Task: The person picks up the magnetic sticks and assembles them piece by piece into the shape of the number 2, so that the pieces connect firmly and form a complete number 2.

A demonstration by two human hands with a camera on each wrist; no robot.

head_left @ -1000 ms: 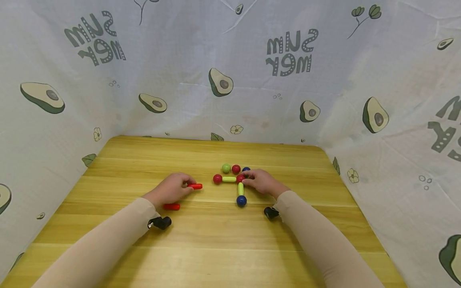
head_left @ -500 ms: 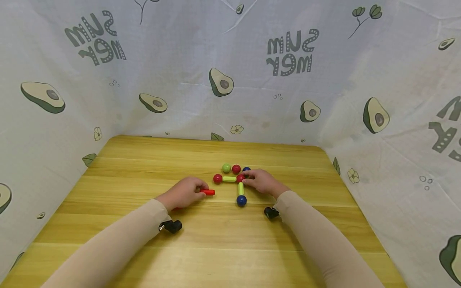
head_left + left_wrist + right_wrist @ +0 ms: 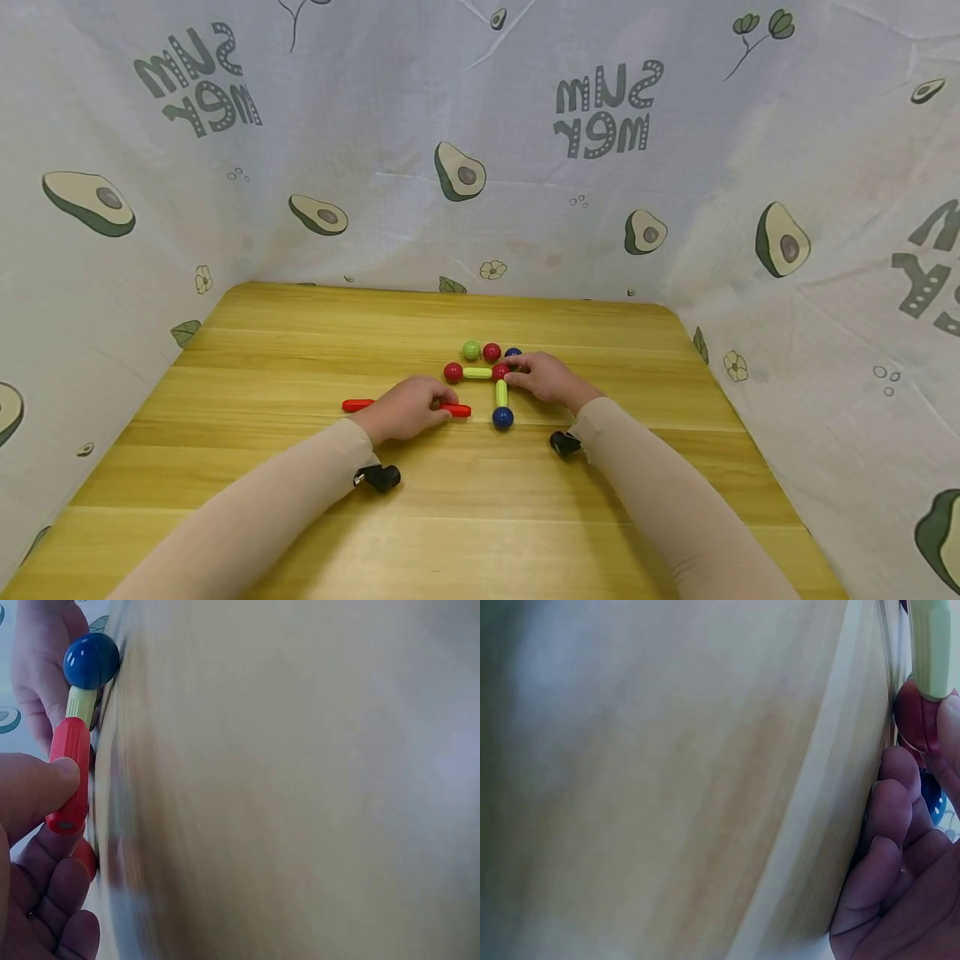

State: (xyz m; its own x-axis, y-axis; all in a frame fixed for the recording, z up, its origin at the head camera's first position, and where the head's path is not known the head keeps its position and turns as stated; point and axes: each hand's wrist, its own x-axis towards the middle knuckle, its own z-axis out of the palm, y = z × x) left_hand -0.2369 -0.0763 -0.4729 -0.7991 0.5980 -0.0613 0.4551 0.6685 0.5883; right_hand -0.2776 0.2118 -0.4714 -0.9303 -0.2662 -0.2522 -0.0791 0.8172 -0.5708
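Red rod (image 3: 457,411) pinched in left hand (image 3: 405,407), apart from blue ball (image 3: 503,418); right hand (image 3: 549,379) pinching red ball (image 3: 499,372); table edges (image 3: 375,292) distant.

Two rods (image 3: 459,411) were left of the front ball (image 3: 502,417), another rod (image 3: 502,395) directly behind it, a three-ball row (image 3: 491,352) farther back.

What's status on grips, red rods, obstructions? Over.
Left grip pinching red rod, apart from nearer blue ball. Right grip holding corner red ball. Other red rod lying left, not blocking.

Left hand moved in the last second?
Yes. In the head view, the left hand has moved right and slightly down the frame, closer to the unmoved front blue ball.
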